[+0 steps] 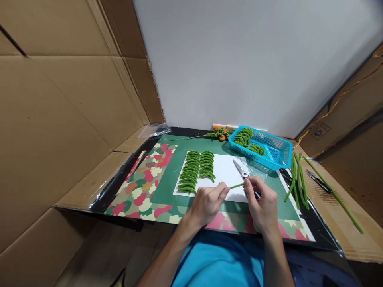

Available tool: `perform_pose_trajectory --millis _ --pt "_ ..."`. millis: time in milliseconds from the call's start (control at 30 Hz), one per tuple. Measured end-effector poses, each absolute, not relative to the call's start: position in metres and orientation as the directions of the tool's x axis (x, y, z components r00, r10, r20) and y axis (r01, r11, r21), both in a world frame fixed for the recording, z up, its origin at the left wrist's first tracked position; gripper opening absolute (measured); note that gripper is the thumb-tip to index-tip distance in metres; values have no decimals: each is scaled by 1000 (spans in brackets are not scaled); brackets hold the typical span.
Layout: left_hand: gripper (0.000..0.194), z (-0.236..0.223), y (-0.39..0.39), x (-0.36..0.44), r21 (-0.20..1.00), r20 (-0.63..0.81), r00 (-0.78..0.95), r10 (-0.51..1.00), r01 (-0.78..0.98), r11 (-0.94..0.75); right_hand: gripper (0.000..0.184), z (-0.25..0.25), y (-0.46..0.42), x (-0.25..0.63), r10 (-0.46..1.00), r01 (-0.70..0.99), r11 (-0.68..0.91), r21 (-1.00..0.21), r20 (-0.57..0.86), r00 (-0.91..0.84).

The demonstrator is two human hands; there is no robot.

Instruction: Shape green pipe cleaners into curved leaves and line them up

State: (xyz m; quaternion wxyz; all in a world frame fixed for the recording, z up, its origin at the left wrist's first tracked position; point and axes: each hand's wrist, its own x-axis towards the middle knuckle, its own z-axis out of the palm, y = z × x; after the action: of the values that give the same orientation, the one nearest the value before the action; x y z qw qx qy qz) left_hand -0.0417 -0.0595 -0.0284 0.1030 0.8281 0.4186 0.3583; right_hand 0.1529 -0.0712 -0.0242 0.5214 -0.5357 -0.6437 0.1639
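A short green pipe cleaner [236,186] stretches between my two hands just above a white sheet [223,169]. My left hand [208,202] pinches its left end, and my right hand [263,203] grips the right end between thumb and fingers. Beside my right hand lies a pair of scissors [239,168], blades pointing away and handles partly hidden by the fingers. On the sheet's left part, curved green fuzzy pieces are laid out in two columns, a longer left column [189,171] and a shorter right column [207,164].
A blue plastic basket [278,162] at the back right holds more green pieces [243,136]. Orange flowers [222,130] lie behind the sheet. Loose green stems [296,181] and pliers [318,182] are on the right. Cardboard walls [68,91] stand at both sides.
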Motion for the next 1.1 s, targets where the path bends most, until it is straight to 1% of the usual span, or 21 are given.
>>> perform_pose_trajectory --millis 133,300,500,633,700,767,867,967,1100 --pt "34 -29 -60 -42 491 507 367 780 621 -611 27 -24 -71 156 861 546 395 -739 505 60" --pt "30 -28 -62 -43 543 492 316 811 617 -569 28 -25 -71 155 860 563 398 -725 508 46" --pt "31 -26 -64 -44 697 419 238 876 534 -478 31 -23 -73 153 870 533 408 -741 492 17" --pt "36 -26 -64 -43 847 347 157 924 370 -381 34 -21 -74 149 880 466 409 -784 474 25" --pt "40 -25 -63 -42 912 308 126 943 245 -330 35 -20 -75 146 884 410 408 -816 466 48" --pt "42 -23 -62 -42 957 255 118 960 108 -268 38 -18 -76 142 895 319 394 -862 439 81" --pt "43 -22 -61 -41 980 196 129 972 -47 -191 40 -17 -78 137 917 129 365 -922 380 119" --pt "44 -21 -61 -41 980 179 126 976 -117 -164 40 -19 -78 133 939 -43 331 -943 325 116" --pt "45 -23 -62 -40 974 174 112 978 -169 -153 41 -24 -76 131 971 -239 239 -941 234 49"
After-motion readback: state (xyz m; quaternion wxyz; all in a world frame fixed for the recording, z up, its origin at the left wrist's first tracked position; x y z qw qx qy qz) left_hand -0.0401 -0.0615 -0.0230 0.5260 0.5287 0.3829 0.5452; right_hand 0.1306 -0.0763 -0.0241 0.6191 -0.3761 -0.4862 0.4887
